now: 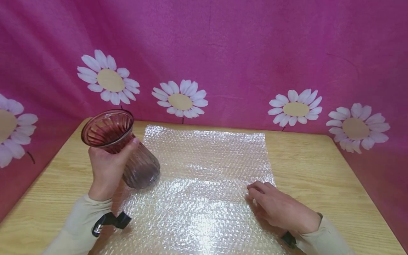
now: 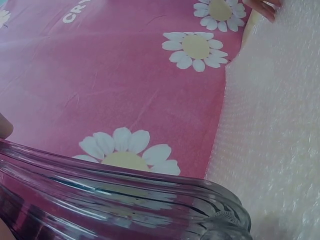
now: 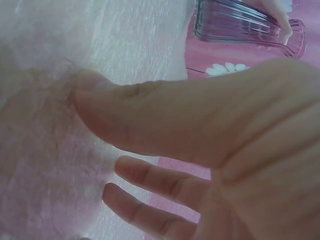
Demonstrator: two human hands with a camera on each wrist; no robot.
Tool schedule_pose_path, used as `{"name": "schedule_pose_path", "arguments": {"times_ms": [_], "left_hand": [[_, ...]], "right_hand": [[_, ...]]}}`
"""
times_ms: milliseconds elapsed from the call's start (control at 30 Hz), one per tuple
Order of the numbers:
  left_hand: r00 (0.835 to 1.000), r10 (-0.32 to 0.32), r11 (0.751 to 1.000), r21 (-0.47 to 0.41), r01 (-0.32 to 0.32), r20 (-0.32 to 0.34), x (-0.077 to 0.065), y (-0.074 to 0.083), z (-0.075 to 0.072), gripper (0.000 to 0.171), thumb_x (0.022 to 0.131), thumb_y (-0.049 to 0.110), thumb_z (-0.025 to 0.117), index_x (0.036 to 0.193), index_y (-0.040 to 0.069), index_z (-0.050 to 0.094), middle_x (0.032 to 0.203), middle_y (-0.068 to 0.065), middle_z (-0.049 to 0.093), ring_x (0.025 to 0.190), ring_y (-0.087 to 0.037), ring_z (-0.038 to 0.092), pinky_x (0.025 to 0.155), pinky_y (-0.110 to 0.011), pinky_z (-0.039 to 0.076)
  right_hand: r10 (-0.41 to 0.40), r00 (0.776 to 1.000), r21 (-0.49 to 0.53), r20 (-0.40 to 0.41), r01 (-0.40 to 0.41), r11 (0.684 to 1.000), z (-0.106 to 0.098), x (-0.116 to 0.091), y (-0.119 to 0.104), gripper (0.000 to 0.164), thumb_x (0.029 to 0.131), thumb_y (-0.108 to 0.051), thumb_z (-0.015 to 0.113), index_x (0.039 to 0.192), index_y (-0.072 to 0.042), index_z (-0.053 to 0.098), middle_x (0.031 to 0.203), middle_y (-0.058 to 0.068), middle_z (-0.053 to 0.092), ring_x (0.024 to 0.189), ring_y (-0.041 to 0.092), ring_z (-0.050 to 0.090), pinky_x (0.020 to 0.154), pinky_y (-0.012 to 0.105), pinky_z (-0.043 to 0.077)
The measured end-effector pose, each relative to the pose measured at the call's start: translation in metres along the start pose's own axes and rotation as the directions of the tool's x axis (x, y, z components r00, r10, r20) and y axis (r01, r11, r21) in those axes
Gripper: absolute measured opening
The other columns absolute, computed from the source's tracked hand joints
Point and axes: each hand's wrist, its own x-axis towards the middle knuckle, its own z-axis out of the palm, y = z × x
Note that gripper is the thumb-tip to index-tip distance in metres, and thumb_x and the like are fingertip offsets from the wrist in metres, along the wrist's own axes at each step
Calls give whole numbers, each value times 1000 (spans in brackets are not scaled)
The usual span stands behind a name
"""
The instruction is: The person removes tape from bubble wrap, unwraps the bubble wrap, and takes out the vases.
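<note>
A ribbed glass vase point(image 1: 140, 163), pink at its flared rim and clearer toward the base, leans over the left part of a bubble wrap sheet point(image 1: 204, 159). My left hand point(image 1: 108, 166) grips it around the neck, thumb across the near side. In the left wrist view the vase body point(image 2: 120, 200) stretches along the bottom, base toward the bubble wrap point(image 2: 280, 120). My right hand point(image 1: 280, 205) is at the sheet's right edge, fingers loosely bent and holding nothing. The right wrist view shows its thumb point(image 3: 150, 110) stretched out, apart from the other fingers, close over the bubble wrap.
The bubble wrap lies flat on a light wood table point(image 1: 306, 166), which shows on both sides of it. A pink cloth point(image 1: 223, 53) printed with white daisies hangs behind the table and along both sides.
</note>
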Motion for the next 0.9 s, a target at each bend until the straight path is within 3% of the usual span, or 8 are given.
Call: {"name": "schedule_pose_path", "arguments": {"times_ms": [233, 567, 900], "left_hand": [[999, -17, 999, 29, 18, -30, 3, -1, -3, 47, 81, -1, 83, 122, 17, 67, 95, 19, 75, 85, 1, 69, 79, -12, 55], [999, 6, 997, 77, -4, -32, 6, -6, -8, 48, 82, 2, 84, 124, 14, 66, 95, 22, 73, 85, 2, 68, 79, -11, 54], [999, 6, 994, 109, -2, -34, 11, -10, -12, 52, 83, 4, 84, 130, 15, 64, 102, 23, 72, 89, 0, 66, 81, -11, 53]], "right_hand": [[13, 1000, 36, 25, -14, 999, 0, 1, 0, 35, 88, -4, 77, 119, -16, 66, 132, 5, 62, 117, 23, 59, 98, 42, 59], [43, 997, 85, 70, -49, 995, -1, 2, 1, 33, 89, -3, 74, 117, -17, 67, 134, 6, 60, 119, 24, 58, 101, 46, 58], [-13, 1000, 29, 2, 13, 999, 1, 1, 1, 32, 88, -2, 76, 115, -17, 67, 129, 5, 63, 115, 24, 60, 97, 43, 60]]}}
